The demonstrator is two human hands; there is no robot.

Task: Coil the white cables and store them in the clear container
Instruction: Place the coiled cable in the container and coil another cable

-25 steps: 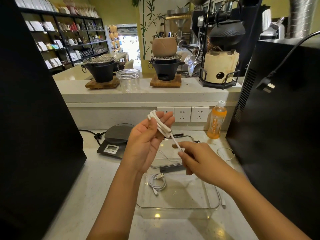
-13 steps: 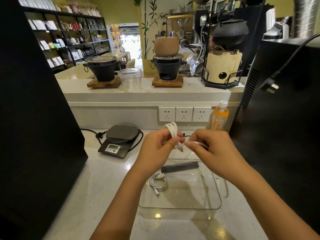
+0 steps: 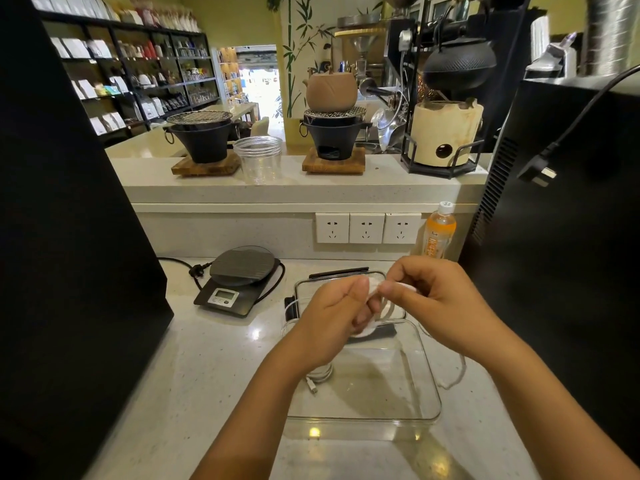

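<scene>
On the pale counter (image 3: pixel 214 368) in front of me sits the clear container (image 3: pixel 429 407), open, with its lid (image 3: pixel 341 273) lying behind it. Entry on progress: one coiled white cable (image 3: pixel 320 373) already lies inside the container near its left wall, partly hidden under my left wrist, so I count that one as stored. Above the container's far end both hands work a second white cable (image 3: pixel 375 308). Left hand (image 3: pixel 332 320) is clenched around the looped bundle; right hand (image 3: pixel 440 306) pinches the same cable between thumb and fingertips just beside the left thumb, seemingly tucking or wrapping the free end. The bundle is held in the air, not yet in the container. Judgement: coil nearly finished, then it needs lowering in beside the first. A third loose white cable (image 3: pixel 455 375) trails on the counter just outside the container's right wall, uncoiled. Whether more cables wait elsewhere I cannot tell. Roughly one of three stored.
</scene>
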